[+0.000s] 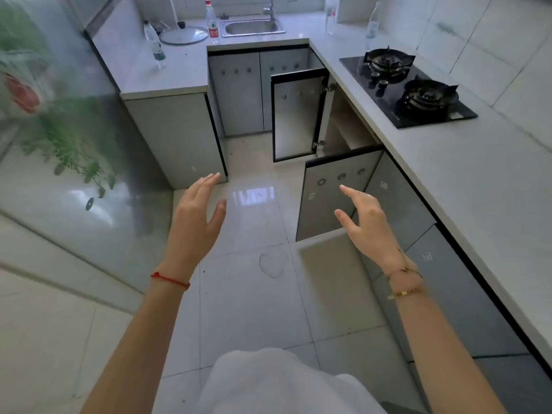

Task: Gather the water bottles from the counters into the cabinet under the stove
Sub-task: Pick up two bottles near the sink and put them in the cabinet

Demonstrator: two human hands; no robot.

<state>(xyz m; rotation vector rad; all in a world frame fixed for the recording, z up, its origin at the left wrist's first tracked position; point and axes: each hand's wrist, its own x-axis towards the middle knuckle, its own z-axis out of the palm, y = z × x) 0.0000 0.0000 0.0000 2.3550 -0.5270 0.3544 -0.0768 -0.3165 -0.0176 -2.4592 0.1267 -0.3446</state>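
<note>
Both hands hover empty over the floor, fingers spread: my left hand [195, 212] and my right hand [366, 224], the latter in front of the near cabinet door [334, 198]. Both doors of the cabinet under the stove [346, 130] stand open; its inside looks bare where visible. A clear bottle with a green label [155, 44] stands on the left counter. A red-capped bottle [211, 20] stands beside the sink. Two more clear bottles stand on the right counter, one in the far corner [330, 16] and one behind the stove [372, 26].
A black two-burner gas stove [409, 88] sits in the right counter [448, 162]. A steel sink [254, 26] and a glass lid [183, 35] are at the back. A glossy fridge [59, 144] fills the left. The far open door [298, 115] juts into the aisle.
</note>
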